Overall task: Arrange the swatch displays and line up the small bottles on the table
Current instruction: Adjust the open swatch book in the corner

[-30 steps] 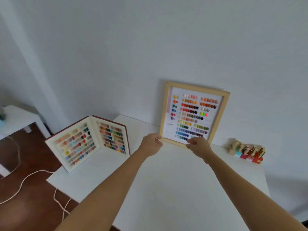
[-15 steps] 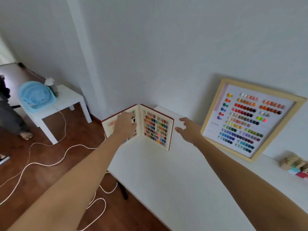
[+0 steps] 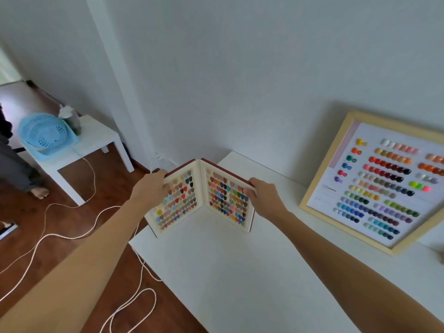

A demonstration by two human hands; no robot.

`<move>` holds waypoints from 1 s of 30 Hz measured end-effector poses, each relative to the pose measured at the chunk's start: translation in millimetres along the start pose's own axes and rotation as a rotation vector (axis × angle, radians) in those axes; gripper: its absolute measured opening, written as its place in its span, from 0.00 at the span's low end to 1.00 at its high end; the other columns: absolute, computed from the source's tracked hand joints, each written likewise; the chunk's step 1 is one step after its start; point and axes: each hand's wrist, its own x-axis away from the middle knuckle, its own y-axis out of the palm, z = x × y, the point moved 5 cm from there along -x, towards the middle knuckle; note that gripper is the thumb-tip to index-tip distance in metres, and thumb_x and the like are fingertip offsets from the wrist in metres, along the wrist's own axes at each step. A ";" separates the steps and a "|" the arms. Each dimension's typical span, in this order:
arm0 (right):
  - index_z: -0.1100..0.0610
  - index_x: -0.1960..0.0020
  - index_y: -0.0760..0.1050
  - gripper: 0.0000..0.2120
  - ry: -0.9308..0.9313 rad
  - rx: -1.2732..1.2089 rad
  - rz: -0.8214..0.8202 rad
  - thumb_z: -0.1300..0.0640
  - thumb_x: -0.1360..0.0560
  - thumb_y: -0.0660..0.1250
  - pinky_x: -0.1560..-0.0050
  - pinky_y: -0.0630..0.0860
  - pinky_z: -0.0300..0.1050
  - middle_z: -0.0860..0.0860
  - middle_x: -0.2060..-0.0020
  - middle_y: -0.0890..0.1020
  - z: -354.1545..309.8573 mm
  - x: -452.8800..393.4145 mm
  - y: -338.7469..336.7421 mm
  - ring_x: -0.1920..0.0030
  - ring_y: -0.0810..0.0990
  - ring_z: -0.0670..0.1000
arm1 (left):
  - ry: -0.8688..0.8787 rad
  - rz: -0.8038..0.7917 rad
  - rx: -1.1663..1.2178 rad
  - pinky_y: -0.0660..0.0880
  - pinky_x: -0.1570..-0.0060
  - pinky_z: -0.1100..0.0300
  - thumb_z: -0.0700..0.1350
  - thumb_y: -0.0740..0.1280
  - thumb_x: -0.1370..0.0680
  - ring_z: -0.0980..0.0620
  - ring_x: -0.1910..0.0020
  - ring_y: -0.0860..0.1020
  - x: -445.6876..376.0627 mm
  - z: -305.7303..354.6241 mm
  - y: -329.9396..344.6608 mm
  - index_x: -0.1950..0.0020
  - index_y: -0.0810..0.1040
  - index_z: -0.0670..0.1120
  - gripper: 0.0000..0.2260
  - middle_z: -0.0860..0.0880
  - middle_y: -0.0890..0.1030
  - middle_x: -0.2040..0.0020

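A folding swatch book (image 3: 204, 200) with dark red covers stands open like a V on the left end of the white table (image 3: 240, 272). Both inner panels show rows of coloured nail tips. My left hand (image 3: 150, 188) grips the top outer edge of its left panel. My right hand (image 3: 262, 193) grips the top outer edge of its right panel. A wood-framed swatch board (image 3: 374, 179) leans against the wall at the right. The small bottles are out of view, apart from a blurred bit at the far right edge.
A low white side table (image 3: 96, 145) to the left carries a blue fan (image 3: 43, 133) and a bottle. White cables (image 3: 72, 231) trail over the brown floor. A person's bare foot (image 3: 39, 192) and trouser leg show at the left edge.
My view swung left from the framed board to the swatch book. My hands left the frame; both now grip the book's outer edges, the right hand having closed on the right panel.
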 end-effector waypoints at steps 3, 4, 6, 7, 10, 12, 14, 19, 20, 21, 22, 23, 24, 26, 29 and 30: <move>0.54 0.44 0.73 0.09 0.012 -0.029 0.005 0.53 0.20 0.59 0.55 0.79 0.43 0.52 0.50 0.83 5.8 -5.9 3.0 0.58 0.82 0.50 | 0.004 0.040 -0.002 0.79 0.64 0.54 0.44 0.60 0.21 0.48 0.66 0.80 -9.4 -4.7 2.2 0.43 0.74 0.44 0.09 0.45 0.82 0.58; 0.54 0.44 0.73 0.08 0.018 -0.042 0.006 0.53 0.20 0.59 0.54 0.79 0.43 0.51 0.50 0.83 8.6 -8.3 2.4 0.59 0.81 0.49 | 0.011 0.048 -0.010 0.79 0.64 0.53 0.43 0.59 0.21 0.48 0.66 0.79 -13.5 -5.9 3.0 0.43 0.75 0.44 0.09 0.46 0.82 0.59; 0.53 0.46 0.73 0.07 0.022 -0.060 0.017 0.53 0.20 0.59 0.54 0.79 0.43 0.51 0.51 0.82 15.7 -15.5 -2.7 0.59 0.80 0.49 | 0.033 0.066 -0.017 0.78 0.65 0.54 0.43 0.59 0.21 0.48 0.67 0.79 -22.5 -5.6 3.4 0.43 0.75 0.45 0.09 0.46 0.81 0.61; 0.52 0.47 0.73 0.06 0.021 -0.065 0.025 0.53 0.20 0.59 0.54 0.78 0.42 0.51 0.53 0.82 19.7 -20.3 -6.7 0.59 0.81 0.49 | 0.047 0.076 -0.017 0.76 0.66 0.55 0.43 0.59 0.20 0.48 0.67 0.79 -27.5 -3.8 3.0 0.43 0.75 0.45 0.09 0.46 0.81 0.61; 0.49 0.52 0.70 0.03 0.017 -0.064 0.050 0.53 0.20 0.59 0.58 0.76 0.38 0.48 0.57 0.80 30.5 -35.2 -18.4 0.59 0.81 0.50 | 0.102 0.080 -0.006 0.77 0.64 0.55 0.44 0.59 0.20 0.46 0.66 0.80 -45.8 6.0 3.7 0.42 0.75 0.44 0.10 0.45 0.83 0.59; 0.49 0.52 0.69 0.02 0.027 -0.066 0.080 0.53 0.20 0.60 0.59 0.75 0.36 0.47 0.58 0.79 36.5 -46.0 -26.2 0.59 0.80 0.49 | 0.151 0.079 0.010 0.79 0.60 0.52 0.44 0.59 0.20 0.44 0.64 0.81 -62.8 16.2 4.0 0.43 0.75 0.44 0.10 0.44 0.83 0.58; 0.50 0.52 0.71 0.03 0.046 -0.071 0.121 0.53 0.20 0.60 0.57 0.76 0.37 0.47 0.57 0.79 42.9 -56.0 -35.8 0.59 0.79 0.48 | 0.207 0.093 0.030 0.77 0.61 0.53 0.43 0.59 0.20 0.44 0.63 0.80 -85.0 28.9 3.9 0.45 0.75 0.44 0.08 0.43 0.83 0.59; 0.50 0.53 0.70 0.03 0.124 -0.062 0.232 0.54 0.20 0.60 0.59 0.76 0.38 0.48 0.58 0.79 65.2 -82.8 -69.2 0.60 0.79 0.49 | 0.290 0.087 0.086 0.74 0.65 0.56 0.42 0.59 0.20 0.48 0.65 0.77 -145.2 69.7 8.4 0.46 0.75 0.44 0.07 0.44 0.82 0.59; 0.50 0.53 0.70 0.03 0.142 -0.061 0.250 0.54 0.20 0.60 0.61 0.74 0.35 0.48 0.58 0.79 69.6 -89.3 -74.5 0.60 0.79 0.49 | 0.300 0.087 0.102 0.74 0.65 0.56 0.42 0.59 0.20 0.48 0.65 0.77 -156.1 77.2 10.0 0.46 0.75 0.43 0.07 0.44 0.82 0.59; 0.50 0.53 0.70 0.03 0.158 -0.058 0.270 0.55 0.20 0.60 0.63 0.72 0.33 0.48 0.58 0.79 74.6 -95.1 -79.5 0.60 0.78 0.49 | 0.313 0.085 0.112 0.73 0.65 0.56 0.42 0.59 0.20 0.48 0.65 0.77 -166.2 84.9 11.9 0.46 0.75 0.43 0.07 0.44 0.82 0.59; 0.50 0.53 0.70 0.03 0.178 -0.053 0.289 0.55 0.20 0.59 0.64 0.70 0.32 0.48 0.58 0.78 79.7 -100.7 -83.4 0.60 0.78 0.48 | 0.330 0.081 0.117 0.72 0.66 0.57 0.42 0.59 0.20 0.49 0.66 0.76 -176.0 92.5 14.5 0.46 0.75 0.43 0.08 0.44 0.82 0.58; 0.51 0.52 0.71 0.03 0.201 -0.047 0.307 0.55 0.20 0.59 0.63 0.70 0.32 0.48 0.58 0.78 85.2 -105.5 -86.3 0.60 0.78 0.48 | 0.349 0.076 0.122 0.72 0.66 0.57 0.42 0.59 0.20 0.49 0.66 0.76 -185.2 99.5 17.1 0.46 0.75 0.43 0.08 0.44 0.82 0.59; 0.52 0.51 0.72 0.04 0.223 -0.042 0.325 0.55 0.20 0.59 0.62 0.71 0.32 0.48 0.57 0.78 90.5 -110.1 -88.6 0.60 0.78 0.48 | 0.363 0.071 0.129 0.74 0.67 0.56 0.43 0.59 0.20 0.49 0.66 0.77 -194.1 106.2 19.7 0.46 0.75 0.43 0.08 0.44 0.82 0.59; 0.52 0.51 0.72 0.04 0.264 -0.031 0.360 0.56 0.20 0.59 0.61 0.72 0.35 0.48 0.57 0.78 100.8 -118.3 -92.4 0.60 0.77 0.48 | 0.381 0.059 0.139 0.75 0.68 0.56 0.43 0.58 0.20 0.48 0.66 0.79 -211.3 117.8 25.1 0.45 0.75 0.43 0.08 0.44 0.82 0.59; 0.50 0.52 0.69 0.03 0.320 -0.003 0.395 0.56 0.20 0.58 0.62 0.72 0.34 0.48 0.57 0.77 115.0 -129.2 -95.4 0.60 0.77 0.48 | 0.418 0.049 0.146 0.74 0.70 0.58 0.44 0.59 0.20 0.49 0.66 0.79 -230.9 133.9 34.4 0.45 0.75 0.42 0.08 0.45 0.82 0.59; 0.50 0.52 0.69 0.03 0.339 0.007 0.401 0.55 0.20 0.58 0.62 0.72 0.34 0.48 0.57 0.78 119.5 -132.1 -95.5 0.60 0.78 0.49 | 0.430 0.046 0.146 0.76 0.69 0.57 0.43 0.59 0.20 0.48 0.66 0.79 -235.8 138.9 36.9 0.45 0.75 0.42 0.08 0.44 0.82 0.59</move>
